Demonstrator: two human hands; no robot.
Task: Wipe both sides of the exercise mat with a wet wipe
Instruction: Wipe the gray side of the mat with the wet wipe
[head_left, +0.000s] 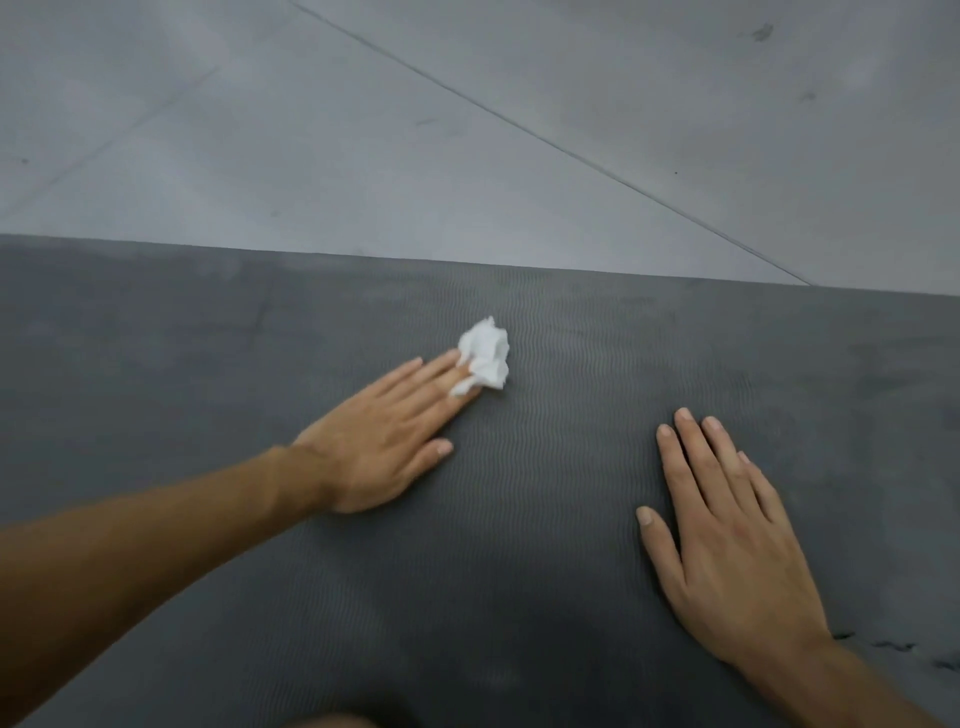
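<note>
Left hand lay flat, fingers straight, pressing the wet wipe under its fingertips onto the exercise mat. Right hand rested flat, bracing nearby. Best practice: even pressure, overlapping strokes.

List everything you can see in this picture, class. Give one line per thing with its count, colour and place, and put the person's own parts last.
exercise mat: one, dark grey with a ribbed surface, spread across the lower half of the view.
wet wipe: one, white and crumpled, on the mat left of centre, partly under the left hand's fingertips.
floor: one, pale grey, fills the upper part of the view beyond the mat's far edge.
left hand: one, flat on the mat at centre left, straight fingers pressing the wipe.
right hand: one, flat on the mat at the right, fingers straight, holding nothing.
</note>
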